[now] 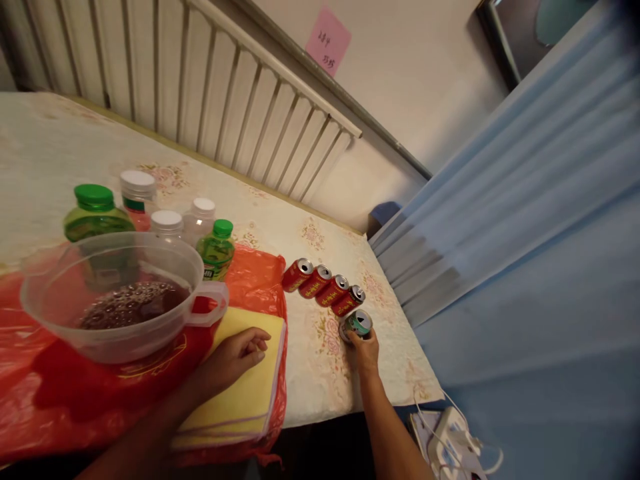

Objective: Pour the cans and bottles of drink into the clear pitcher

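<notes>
My right hand [364, 352] is closed around a green-and-white can [357, 324] standing at the near end of a row of several red cans [323, 285] on the floral tablecloth. My left hand [235, 360] rests on a stack of yellow cloths [240, 393], its fingers loosely curled with nothing in them. Just left of that hand sits a clear plastic bowl [117, 297] with a handle, holding dark fizzy liquid.
Behind the bowl stand several bottles: two green-capped ones [95, 213] [217, 248] and white-capped ones [167, 223]. A red plastic sheet [60, 400] lies under the bowl and cloths. A white radiator [210, 87], a pink note [327, 40], a blue curtain [525, 220] and a power strip [450, 440] are around.
</notes>
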The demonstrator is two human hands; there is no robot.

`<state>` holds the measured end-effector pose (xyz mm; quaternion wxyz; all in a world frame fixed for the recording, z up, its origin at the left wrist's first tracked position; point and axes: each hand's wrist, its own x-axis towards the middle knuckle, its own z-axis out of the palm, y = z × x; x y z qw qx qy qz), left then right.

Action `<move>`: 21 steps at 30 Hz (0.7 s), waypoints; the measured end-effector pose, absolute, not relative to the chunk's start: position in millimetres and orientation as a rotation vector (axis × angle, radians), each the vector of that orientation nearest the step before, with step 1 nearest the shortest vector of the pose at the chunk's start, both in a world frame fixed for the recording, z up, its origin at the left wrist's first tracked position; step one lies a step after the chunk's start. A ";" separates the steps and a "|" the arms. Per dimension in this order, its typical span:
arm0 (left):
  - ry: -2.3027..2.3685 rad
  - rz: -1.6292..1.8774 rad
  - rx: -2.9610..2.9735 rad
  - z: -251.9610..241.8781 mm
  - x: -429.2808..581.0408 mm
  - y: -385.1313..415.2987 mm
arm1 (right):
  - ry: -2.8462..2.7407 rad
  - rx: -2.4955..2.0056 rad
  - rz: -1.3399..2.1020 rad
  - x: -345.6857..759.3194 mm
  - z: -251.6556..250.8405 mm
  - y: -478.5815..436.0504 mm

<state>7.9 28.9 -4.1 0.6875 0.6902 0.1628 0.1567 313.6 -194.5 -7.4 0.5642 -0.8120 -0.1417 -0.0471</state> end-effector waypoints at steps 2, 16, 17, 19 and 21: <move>0.358 0.351 1.547 -1.5 6.8 27.8 | -0.362 -1.914 -0.093 291.7 -3.2 -190.3; 0.335 0.397 1.516 0.9 -3.2 21.0 | -1.255 -1.844 -0.097 180.2 131.0 -65.1; 0.339 0.399 1.509 1.5 -3.6 20.6 | -1.331 -1.824 -0.121 173.5 141.7 -54.8; 0.353 0.403 1.498 3.9 -4.5 19.9 | -1.456 -1.769 -0.175 159.9 161.1 -34.9; 0.364 0.406 1.489 7.2 -5.8 19.2 | -1.568 -1.720 -0.227 147.0 176.5 -16.8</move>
